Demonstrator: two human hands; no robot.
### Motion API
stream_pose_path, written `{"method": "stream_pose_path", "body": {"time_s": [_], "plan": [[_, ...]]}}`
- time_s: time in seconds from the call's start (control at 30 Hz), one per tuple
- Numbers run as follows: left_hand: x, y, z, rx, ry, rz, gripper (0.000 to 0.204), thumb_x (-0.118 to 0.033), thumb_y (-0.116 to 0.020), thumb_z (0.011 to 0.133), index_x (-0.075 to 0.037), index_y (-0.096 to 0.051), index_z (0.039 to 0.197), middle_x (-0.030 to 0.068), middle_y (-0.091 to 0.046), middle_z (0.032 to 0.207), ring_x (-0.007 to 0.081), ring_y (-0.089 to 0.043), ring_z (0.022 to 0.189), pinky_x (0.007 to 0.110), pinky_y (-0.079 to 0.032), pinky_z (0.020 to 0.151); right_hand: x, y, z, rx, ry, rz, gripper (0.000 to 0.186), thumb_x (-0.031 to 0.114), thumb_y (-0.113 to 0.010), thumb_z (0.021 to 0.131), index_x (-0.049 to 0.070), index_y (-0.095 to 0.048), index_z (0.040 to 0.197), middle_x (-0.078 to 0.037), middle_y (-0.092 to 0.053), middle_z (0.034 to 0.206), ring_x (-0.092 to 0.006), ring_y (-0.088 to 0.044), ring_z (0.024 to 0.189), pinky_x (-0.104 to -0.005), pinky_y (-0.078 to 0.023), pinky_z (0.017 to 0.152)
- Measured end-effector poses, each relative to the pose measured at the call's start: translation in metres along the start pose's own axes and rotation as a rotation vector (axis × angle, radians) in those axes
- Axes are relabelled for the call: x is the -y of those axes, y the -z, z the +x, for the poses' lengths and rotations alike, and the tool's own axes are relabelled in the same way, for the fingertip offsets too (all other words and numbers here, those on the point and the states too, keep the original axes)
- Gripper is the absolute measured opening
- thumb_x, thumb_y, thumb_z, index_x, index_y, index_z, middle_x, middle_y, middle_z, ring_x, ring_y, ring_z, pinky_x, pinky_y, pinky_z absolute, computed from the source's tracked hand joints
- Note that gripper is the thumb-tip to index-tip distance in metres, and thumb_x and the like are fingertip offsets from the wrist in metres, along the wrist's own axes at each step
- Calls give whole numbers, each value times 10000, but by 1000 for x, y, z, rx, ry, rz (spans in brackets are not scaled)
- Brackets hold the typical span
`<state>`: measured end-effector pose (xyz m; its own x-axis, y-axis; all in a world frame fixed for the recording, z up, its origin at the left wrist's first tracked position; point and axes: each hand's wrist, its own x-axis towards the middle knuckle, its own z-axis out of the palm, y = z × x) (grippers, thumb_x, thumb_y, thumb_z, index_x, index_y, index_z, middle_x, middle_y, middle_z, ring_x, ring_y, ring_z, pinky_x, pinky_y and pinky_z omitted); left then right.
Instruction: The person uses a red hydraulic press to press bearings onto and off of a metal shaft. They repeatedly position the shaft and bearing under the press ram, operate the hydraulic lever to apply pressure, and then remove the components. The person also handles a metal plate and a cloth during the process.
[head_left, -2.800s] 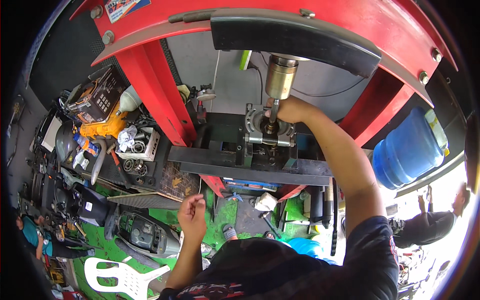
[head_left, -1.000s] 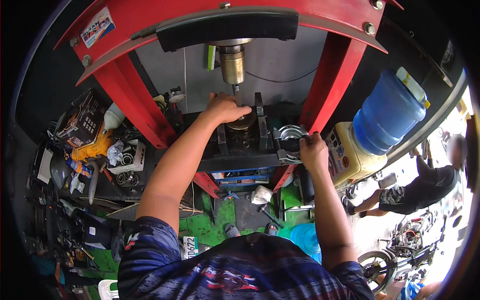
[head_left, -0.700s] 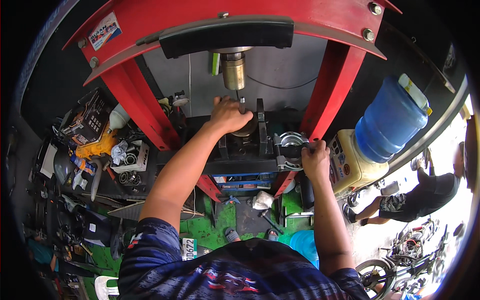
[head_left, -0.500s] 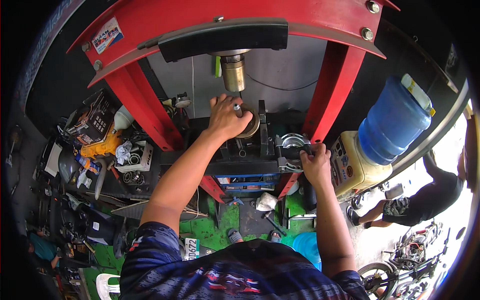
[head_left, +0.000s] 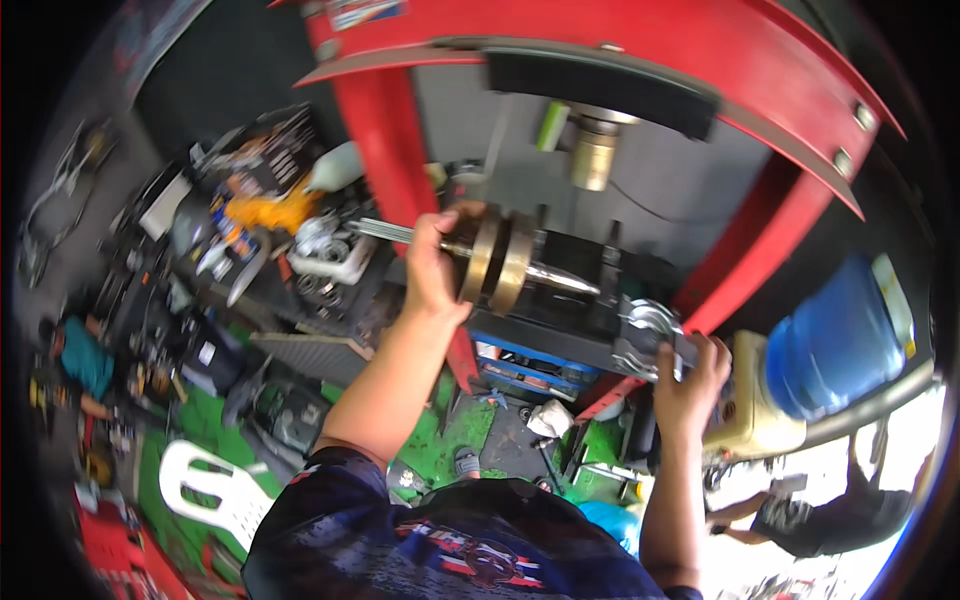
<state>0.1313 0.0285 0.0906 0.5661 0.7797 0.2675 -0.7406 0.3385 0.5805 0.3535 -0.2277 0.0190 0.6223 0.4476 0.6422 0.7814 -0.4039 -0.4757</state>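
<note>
My left hand [head_left: 432,275] is closed round a crankshaft [head_left: 514,262], gripping it beside its two round webs. The crankshaft lies sideways in the air, one splined shaft end pointing left and a tapered end pointing right. My right hand [head_left: 690,385] has its thumb and fingers closed on the near right edge of a shiny metal bearing separator [head_left: 648,328]. That separator rests at the right end of the press bed [head_left: 560,335]. Above and beyond the crankshaft hangs the brass-coloured press ram [head_left: 595,160]. Motion smears some of the detail.
The red press frame [head_left: 385,140] rises on both sides. To its right stand a blue water jug [head_left: 830,340] and a cream container [head_left: 755,400]. Boxes and parts crowd the left bench. A white plastic chair [head_left: 215,490] stands lower left. Two other people are at the sides.
The crankshaft, earlier standing upright on the press, is now lifted and tipped sideways in my left hand. My right hand stays at the bearing separator. The whole view has swung left and tilted.
</note>
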Motion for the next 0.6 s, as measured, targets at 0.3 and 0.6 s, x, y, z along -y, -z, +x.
{"method": "stream_pose_path", "body": {"time_s": [0.3, 0.6], "plan": [[-4, 59, -119, -284, 128, -375, 450, -363, -471, 959, -2, -679, 1130, 179, -752, 1034, 309, -734, 912, 420, -599, 879, 97, 19, -13, 382, 500, 708, 252, 184, -767, 890, 8, -657, 1034, -172, -625, 1068, -281, -627, 919, -366, -526, 744], [-3, 129, -266, -517, 9, -472, 563, -471, -561, 882, 7, -691, 1149, 206, -761, 1048, 351, -740, 897, 444, -599, 823, 155, -43, -38, 646, 549, 1061, 112, 9, -706, 879, 7, -676, 987, -145, -687, 946, -274, -664, 853, -366, -535, 782]]}}
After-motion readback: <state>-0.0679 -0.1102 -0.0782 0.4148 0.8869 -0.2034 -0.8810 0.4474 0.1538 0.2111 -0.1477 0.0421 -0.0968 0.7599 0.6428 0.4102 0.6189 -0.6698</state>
